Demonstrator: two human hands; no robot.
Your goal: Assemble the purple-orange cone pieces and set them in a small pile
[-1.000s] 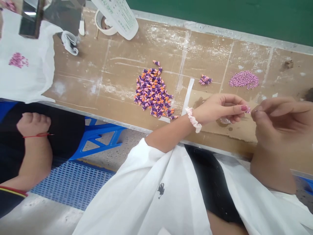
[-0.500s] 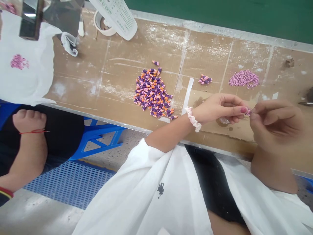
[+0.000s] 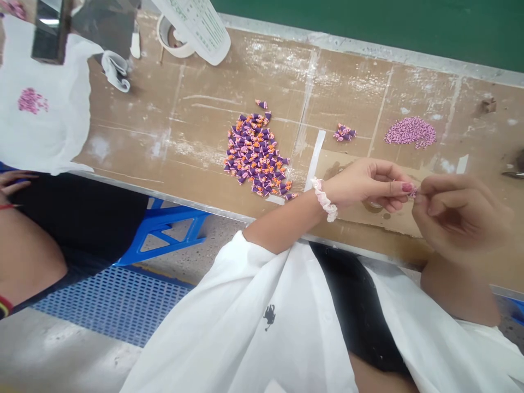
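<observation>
My left hand (image 3: 379, 185), with a white scrunchie at its wrist, is closed in a pinch on a small pink-and-purple figure (image 3: 412, 192) that the fingers mostly cover. Against the same spot, my right hand (image 3: 454, 210) has its thumb and forefinger pressed together at the figure's edge; what they hold is too small to make out. Beyond the hands lies a pile of tiny pink pieces (image 3: 410, 132). A little cluster of purple-and-pink figures (image 3: 344, 132) rests left of that, and a large heap of similar purple, orange and pink figures (image 3: 256, 153) spreads farther left.
Cardboard (image 3: 196, 158) covers the long table. At the back left stand a white plastic bottle (image 3: 200, 30) and a tape roll (image 3: 180, 51). A white cloth (image 3: 53, 131) carries pink bits. On the left, another person sits near a blue stool (image 3: 172, 226).
My right hand has shifted slightly left and its fingers have curled closer around the small figure. The other person's hand at left has drawn back toward the picture's edge.
</observation>
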